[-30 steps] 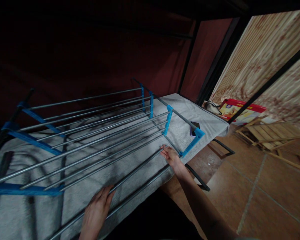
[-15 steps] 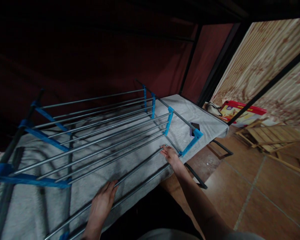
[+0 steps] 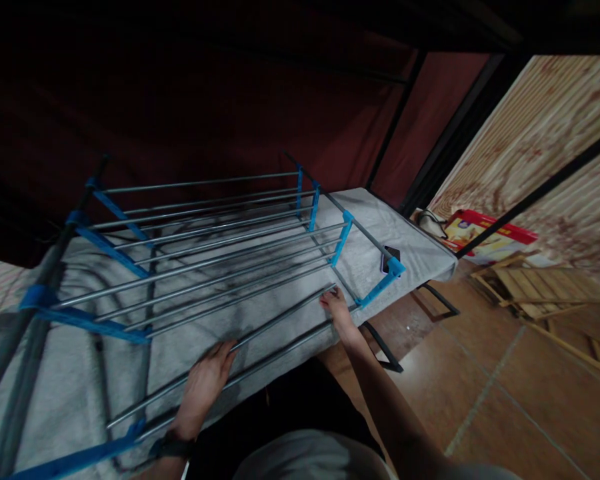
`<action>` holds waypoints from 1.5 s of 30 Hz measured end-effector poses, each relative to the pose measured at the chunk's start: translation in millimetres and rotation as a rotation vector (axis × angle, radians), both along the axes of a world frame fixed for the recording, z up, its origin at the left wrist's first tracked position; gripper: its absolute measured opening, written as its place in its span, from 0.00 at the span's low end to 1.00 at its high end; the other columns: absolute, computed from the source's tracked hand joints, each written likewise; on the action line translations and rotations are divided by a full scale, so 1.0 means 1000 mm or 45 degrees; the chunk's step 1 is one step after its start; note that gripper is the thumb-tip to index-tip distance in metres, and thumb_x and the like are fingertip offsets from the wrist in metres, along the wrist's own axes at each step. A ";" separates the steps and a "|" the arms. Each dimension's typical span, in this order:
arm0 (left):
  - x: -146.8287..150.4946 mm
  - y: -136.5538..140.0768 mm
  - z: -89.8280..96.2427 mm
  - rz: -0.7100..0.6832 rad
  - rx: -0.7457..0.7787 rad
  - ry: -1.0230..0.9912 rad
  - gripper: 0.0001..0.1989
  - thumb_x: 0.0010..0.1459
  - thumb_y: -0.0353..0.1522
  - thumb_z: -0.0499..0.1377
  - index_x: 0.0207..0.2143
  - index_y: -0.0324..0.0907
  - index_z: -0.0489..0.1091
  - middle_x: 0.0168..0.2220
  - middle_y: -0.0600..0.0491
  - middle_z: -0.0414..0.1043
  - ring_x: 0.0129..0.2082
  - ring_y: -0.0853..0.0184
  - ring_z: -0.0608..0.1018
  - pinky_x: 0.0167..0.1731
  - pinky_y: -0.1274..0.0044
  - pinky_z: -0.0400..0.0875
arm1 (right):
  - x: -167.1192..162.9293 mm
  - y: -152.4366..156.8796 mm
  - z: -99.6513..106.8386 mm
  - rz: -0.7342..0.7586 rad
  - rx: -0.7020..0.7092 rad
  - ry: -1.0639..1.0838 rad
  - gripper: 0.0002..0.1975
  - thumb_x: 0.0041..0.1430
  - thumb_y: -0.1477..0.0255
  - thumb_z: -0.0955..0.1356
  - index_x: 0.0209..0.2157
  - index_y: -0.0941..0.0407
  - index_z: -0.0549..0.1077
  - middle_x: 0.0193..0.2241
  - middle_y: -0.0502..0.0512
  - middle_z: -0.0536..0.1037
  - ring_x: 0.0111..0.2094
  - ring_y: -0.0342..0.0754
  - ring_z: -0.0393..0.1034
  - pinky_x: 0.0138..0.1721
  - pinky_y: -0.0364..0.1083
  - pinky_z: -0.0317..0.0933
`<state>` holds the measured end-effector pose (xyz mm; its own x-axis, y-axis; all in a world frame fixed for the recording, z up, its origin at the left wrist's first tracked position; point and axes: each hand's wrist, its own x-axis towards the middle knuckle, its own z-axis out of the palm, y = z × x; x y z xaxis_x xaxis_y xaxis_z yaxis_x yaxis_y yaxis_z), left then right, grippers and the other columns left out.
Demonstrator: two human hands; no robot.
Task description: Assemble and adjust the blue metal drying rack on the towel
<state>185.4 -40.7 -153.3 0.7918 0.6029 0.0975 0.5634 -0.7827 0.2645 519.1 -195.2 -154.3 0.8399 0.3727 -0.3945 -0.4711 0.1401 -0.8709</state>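
A long grey metal rod (image 3: 275, 321) lies slantwise in both my hands, its two ends free of any bracket. My left hand (image 3: 207, 377) wraps over it left of the middle. Near its right end, my right hand (image 3: 336, 307) pinches it between the fingers. In front of my hands lies a rack of grey tubes (image 3: 220, 263) held by blue plastic brackets. One blue bracket (image 3: 380, 285) is just right of my right hand, and another blue bracket (image 3: 80, 457) is at the lower left. A second rod (image 3: 285, 350) runs between these two, nearer my body.
The rack rests on a bed-like surface with a grey cover (image 3: 420, 263). A phone (image 3: 391, 259) lies on it at the right. Dark red curtain (image 3: 230, 113) hangs behind. On the tiled floor are a red box (image 3: 495, 233) and folded wooden furniture (image 3: 555, 290).
The view has shifted, so the rack's left side sits farther right and the lower left bracket shows more. Both hands keep their hold on the rod, with little movement.
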 end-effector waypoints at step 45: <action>0.000 -0.015 0.042 0.069 -0.013 0.001 0.18 0.69 0.35 0.49 0.52 0.44 0.75 0.47 0.45 0.81 0.44 0.57 0.83 0.47 0.67 0.75 | -0.035 0.008 0.008 0.341 0.232 0.289 0.08 0.45 0.73 0.76 0.29 0.52 0.75 0.31 0.51 0.82 0.38 0.48 0.78 0.49 0.51 0.71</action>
